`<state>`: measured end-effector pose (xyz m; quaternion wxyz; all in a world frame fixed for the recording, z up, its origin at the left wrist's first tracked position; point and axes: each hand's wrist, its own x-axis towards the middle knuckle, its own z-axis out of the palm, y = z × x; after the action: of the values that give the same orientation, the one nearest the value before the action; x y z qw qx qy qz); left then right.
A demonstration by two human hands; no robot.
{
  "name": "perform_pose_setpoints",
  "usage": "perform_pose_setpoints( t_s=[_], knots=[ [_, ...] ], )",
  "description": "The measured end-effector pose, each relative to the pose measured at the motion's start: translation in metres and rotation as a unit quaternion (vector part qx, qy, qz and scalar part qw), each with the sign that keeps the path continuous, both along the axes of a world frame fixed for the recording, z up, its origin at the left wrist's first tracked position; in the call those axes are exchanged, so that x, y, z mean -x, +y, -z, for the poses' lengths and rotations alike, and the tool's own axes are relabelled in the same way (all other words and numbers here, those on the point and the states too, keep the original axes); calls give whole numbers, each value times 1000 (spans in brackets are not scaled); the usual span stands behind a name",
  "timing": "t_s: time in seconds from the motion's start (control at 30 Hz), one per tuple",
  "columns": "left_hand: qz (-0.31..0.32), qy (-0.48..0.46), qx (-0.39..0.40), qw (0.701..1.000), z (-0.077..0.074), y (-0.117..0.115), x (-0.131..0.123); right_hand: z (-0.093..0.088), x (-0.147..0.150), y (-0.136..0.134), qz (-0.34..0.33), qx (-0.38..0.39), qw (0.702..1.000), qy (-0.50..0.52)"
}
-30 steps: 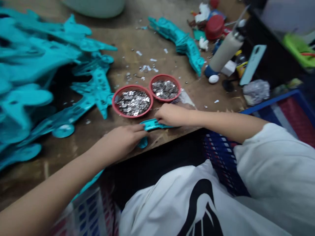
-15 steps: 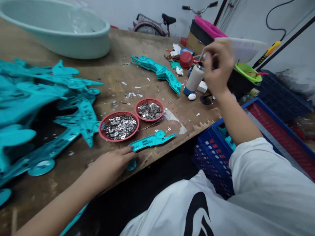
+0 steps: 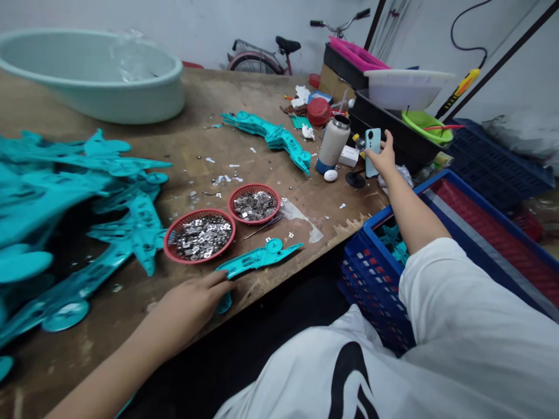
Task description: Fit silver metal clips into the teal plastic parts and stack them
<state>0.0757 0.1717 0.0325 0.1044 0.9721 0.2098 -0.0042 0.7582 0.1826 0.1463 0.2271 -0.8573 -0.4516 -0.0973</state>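
My left hand is closed over the near end of a long teal plastic part that lies by the table's front edge. Its fingers hide some of the part. Further off on the right, my right hand is at a light-blue smartphone that stands upright, camera side toward me. The thumb overlaps the phone's face and the fingers curve by its right edge. Left of the phone are an uncapped beige bottle and a white box. Two red baskets of small metal clips sit beyond my left hand.
Teal plastic parts are piled on the left, in front of a large pale basin. Another teal assembly lies mid-table. Blue crates stand beside the table under my right arm. A thin tool lies near the baskets.
My right hand has come down from above the bottle to the phone, leaving the bottle's open mouth in view. My left hand stays on the teal part. The view has shifted slightly.
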Motion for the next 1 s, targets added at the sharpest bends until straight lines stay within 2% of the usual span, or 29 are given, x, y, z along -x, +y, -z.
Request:
perform_pose_setpoints(
  t_s=[0.1, 0.17, 0.43, 0.5, 0.57, 0.6, 0.67, 0.73, 0.77, 0.8, 0.83, 0.9, 0.93, 1.0],
  knots=[
    [-5, 1, 6, 1000, -4, 1, 0, -10, 13, -2, 35, -25, 996, 83],
    [-12, 9, 11, 1000, -5, 1, -2, -15, 21, -1, 48, -36, 994, 92],
    [-15, -5, -5, 1000, 0, -1, -5, -13, 43, 13, 116, -44, 989, 83],
    [-12, -22, -11, 1000, -1, -3, -5, -13, 43, 15, 128, -70, 987, 69],
    [-32, -71, -1, 997, -9, -8, -8, -16, 47, 17, 102, -131, 986, 24],
    [-52, -107, 16, 993, -15, -12, -10, -18, 52, 18, 64, -172, 983, -1],
    [-104, -189, 80, 973, -29, -19, -18, -24, 76, 18, -60, -253, 965, -31],
    [-183, -276, 161, 930, -43, -26, -28, -31, 121, 15, -221, -295, 929, -20],
    [-230, -312, 210, 897, -49, -29, -33, -34, 151, 12, -308, -286, 907, -2],
    [-277, -349, 266, 855, -54, -31, -38, -36, 183, 8, -398, -253, 881, 14],
    [-317, -384, 321, 806, -58, -33, -42, -38, 217, 3, -491, -180, 852, 15],
    [-369, -434, 411, 712, -63, -37, -47, -34, 282, -7, -639, -35, 768, -33],
    [-383, -449, 443, 675, -65, -38, -49, -29, 310, -11, -682, 10, 730, -47],
    [-401, -467, 481, 625, -67, -40, -51, -11, 353, -13, -739, 64, 668, -57]
  ],
)
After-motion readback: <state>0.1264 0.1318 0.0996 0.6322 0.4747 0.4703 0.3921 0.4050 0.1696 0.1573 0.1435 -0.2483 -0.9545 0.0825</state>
